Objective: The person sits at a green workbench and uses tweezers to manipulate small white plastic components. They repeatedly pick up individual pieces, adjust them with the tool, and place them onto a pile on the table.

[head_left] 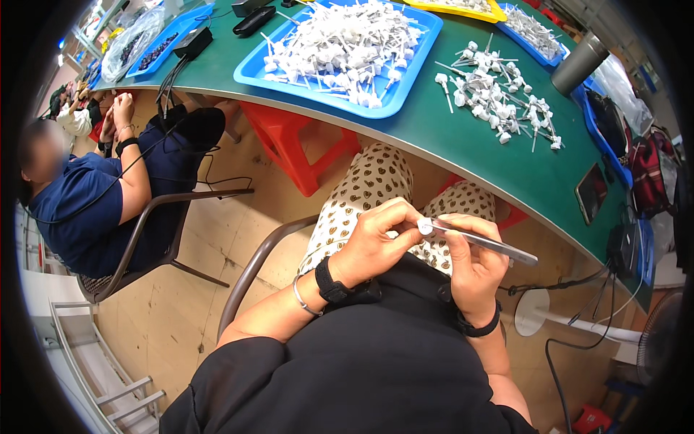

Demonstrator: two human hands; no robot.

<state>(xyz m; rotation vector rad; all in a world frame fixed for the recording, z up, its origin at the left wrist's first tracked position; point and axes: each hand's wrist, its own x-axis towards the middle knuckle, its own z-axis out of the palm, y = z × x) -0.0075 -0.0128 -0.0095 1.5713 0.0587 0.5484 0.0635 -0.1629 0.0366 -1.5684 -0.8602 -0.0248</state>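
Note:
Above my lap, my left hand (383, 235) pinches a small white plastic part (425, 226) between thumb and fingertips. My right hand (476, 260) is closed around a slim, flat grey metal tool (499, 247), whose near end points at the white part. The tool's tip is too small to make out, and fingers cover some of its length. Beyond my hands, a loose pile of white plastic parts with thin stems (491, 94) lies on the green table (535, 170). A blue tray (383, 108) heaped with similar white parts stands to its left.
A yellow tray (499, 13) and another blue tray (553, 56) stand farther back. A grey metal flask (580, 64) and a phone (591, 192) are on the right. Red stools (296, 148) show under the table edge. At left another person (94, 173) sits in a chair.

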